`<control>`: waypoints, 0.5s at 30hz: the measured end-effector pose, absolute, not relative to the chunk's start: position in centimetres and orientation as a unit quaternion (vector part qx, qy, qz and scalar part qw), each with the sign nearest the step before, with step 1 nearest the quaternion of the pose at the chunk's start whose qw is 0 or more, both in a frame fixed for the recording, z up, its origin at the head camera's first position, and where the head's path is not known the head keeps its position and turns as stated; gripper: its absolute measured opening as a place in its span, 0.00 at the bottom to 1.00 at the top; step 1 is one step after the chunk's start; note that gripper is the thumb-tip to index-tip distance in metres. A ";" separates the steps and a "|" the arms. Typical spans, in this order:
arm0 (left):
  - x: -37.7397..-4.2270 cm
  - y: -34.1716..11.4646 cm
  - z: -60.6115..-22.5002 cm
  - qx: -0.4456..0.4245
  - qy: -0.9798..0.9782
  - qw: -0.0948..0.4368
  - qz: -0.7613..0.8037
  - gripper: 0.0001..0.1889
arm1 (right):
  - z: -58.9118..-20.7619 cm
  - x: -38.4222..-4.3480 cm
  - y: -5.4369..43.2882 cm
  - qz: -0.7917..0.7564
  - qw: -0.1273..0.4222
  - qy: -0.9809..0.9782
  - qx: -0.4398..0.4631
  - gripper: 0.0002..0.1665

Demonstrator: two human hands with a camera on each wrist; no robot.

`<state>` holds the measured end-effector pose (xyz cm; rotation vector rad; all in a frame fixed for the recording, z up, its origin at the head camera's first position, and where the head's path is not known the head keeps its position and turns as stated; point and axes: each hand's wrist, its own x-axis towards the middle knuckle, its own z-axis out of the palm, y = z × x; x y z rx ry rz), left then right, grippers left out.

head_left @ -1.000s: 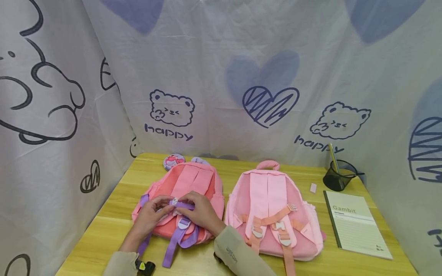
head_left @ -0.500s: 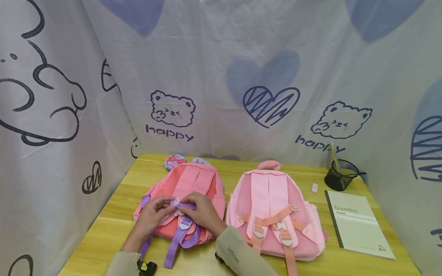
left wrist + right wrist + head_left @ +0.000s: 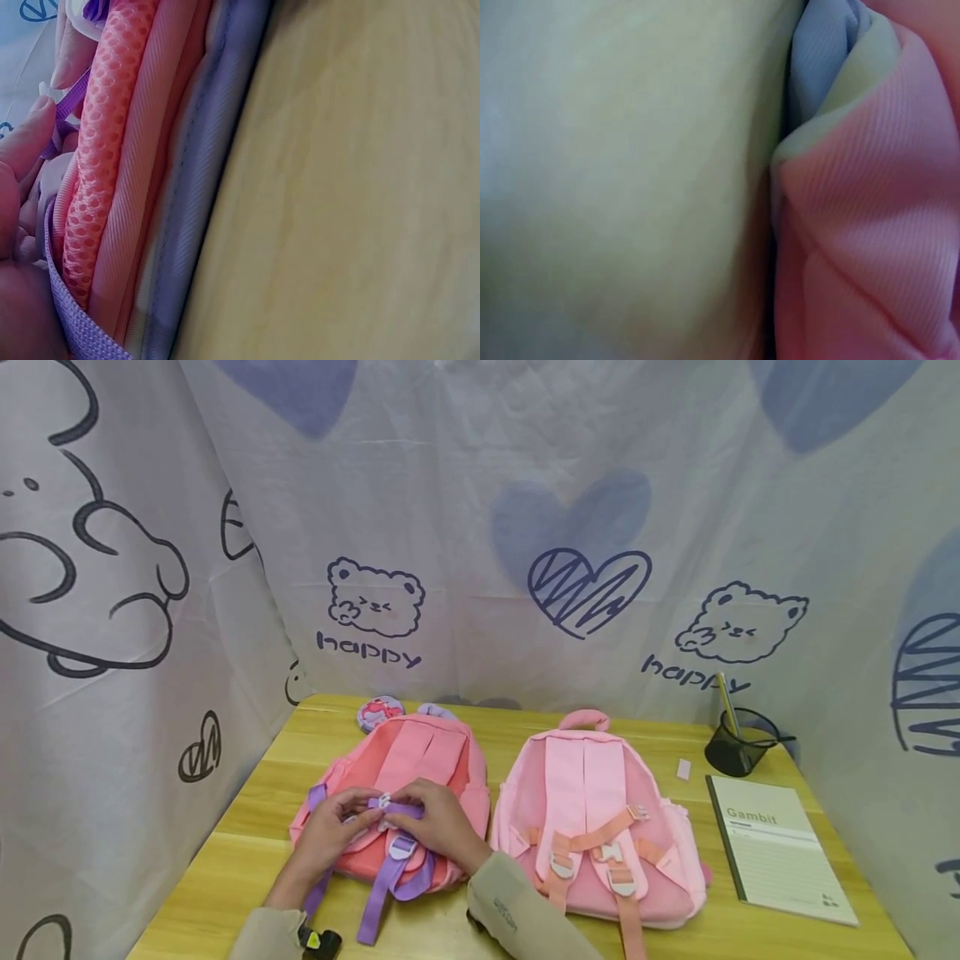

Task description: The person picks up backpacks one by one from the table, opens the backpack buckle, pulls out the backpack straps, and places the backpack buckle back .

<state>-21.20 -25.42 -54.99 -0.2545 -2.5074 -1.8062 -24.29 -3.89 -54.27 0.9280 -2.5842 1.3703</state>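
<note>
A coral-pink backpack (image 3: 423,750) with purple webbing lies with its shoulder straps facing up. Over its middle, my left hand (image 3: 330,828) pinches a small white buckle (image 3: 385,799) at the end of a purple strap (image 3: 405,809). My right hand (image 3: 441,823) grips the same strap between thumb and fingers, just right of the buckle. Whether the buckle's halves are joined is too small to tell. In the left wrist view the left thumb (image 3: 34,131) rises beside the padded mesh shoulder strap (image 3: 112,112). Only the bag's pink fabric (image 3: 877,202) shows in the right wrist view, without fingers.
A light pink backpack (image 3: 517,781) with orange straps lies to the right. Beyond it are a small pale block (image 3: 683,769), a notebook (image 3: 787,852) and a black mesh pen holder (image 3: 731,757). A round badge (image 3: 378,712) sits behind the coral bag. Printed curtains (image 3: 480,635) enclose the table.
The view has shifted slightly. Both hands keep their hold at the buckle and strap, and the white buckle piece tilts a little between the fingers.
</note>
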 end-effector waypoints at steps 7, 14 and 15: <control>-21.1 -25.4 -55.0 -0.074 -0.794 0.024 -0.602 0.16 | -54.3 -24.3 -3.8 0.444 0.032 -0.846 0.293 0.15; -21.3 -25.4 -55.1 -0.081 -0.807 0.020 -0.585 0.17 | -54.5 -24.4 -3.8 0.443 0.043 -0.845 0.297 0.13; -21.3 -25.4 -55.0 -0.081 -0.808 0.019 -0.583 0.17 | -54.5 -24.4 -3.8 0.443 0.043 -0.845 0.297 0.13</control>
